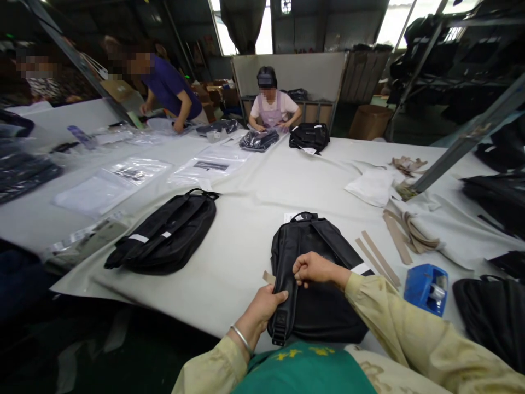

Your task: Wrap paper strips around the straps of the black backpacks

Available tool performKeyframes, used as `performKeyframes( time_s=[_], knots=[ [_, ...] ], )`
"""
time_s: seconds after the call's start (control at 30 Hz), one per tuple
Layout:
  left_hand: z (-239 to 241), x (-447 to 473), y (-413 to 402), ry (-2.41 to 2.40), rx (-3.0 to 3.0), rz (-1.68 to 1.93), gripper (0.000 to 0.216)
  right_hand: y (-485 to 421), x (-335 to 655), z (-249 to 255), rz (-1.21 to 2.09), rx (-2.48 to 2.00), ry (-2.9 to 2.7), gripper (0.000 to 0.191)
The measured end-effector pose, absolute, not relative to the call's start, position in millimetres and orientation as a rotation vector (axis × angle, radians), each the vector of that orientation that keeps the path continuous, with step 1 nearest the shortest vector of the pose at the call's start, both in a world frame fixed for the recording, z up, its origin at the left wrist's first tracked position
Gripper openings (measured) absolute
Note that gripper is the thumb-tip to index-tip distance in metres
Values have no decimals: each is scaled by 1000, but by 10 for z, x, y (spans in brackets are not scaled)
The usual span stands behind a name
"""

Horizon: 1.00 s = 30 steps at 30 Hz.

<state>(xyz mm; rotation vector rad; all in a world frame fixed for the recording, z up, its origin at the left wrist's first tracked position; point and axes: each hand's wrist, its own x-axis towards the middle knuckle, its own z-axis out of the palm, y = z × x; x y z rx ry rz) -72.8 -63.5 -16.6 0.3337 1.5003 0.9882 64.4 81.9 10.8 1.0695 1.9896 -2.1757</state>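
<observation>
A black backpack (315, 306) lies in front of me, its shoulder straps facing up and its top handle pointing away. My left hand (264, 306) grips the left shoulder strap (286, 273) near its lower end, thumb on top. A short end of a tan strip (268, 277) sticks out beside that strap, just above my left fingers. Over the middle of the backpack, my right hand (314, 269) is closed with its fingertips pinched near the strap's inner edge. Whatever is in that pinch is too small to make out. The other shoulder strap (334, 241) carries a white band.
Another black backpack (172, 235) lies to the left. On the right are tan strips (379, 257), a blue tape dispenser (425, 289) and a slanted metal post (463, 145). Clear plastic bags (110, 186) lie at the far left. Two people work across the table.
</observation>
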Motion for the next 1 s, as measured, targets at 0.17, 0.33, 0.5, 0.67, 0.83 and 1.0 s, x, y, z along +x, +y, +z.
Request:
performKeyframes(
  time_s=[0.17,0.33,0.5,0.67,0.83,1.0],
  knots=[
    [-144,-741,-631,1607,584,963,13,786,249,145,-1891,986,2218,14],
    [-184,-851,-675,1675,749,933,41,777,272,120,-1696,728,2435,50],
    [-281,-860,-648,1753,715,932,56,791,352,109,-1728,600,2412,58],
    [-318,-815,-641,1793,800,1021,45,829,331,155,-1480,531,2545,52],
    [-263,-759,-627,1766,785,1134,32,907,139,363,-989,341,2985,50],
    [-271,-764,-601,1659,601,1303,15,835,-146,519,-481,-509,3061,42]
  ],
)
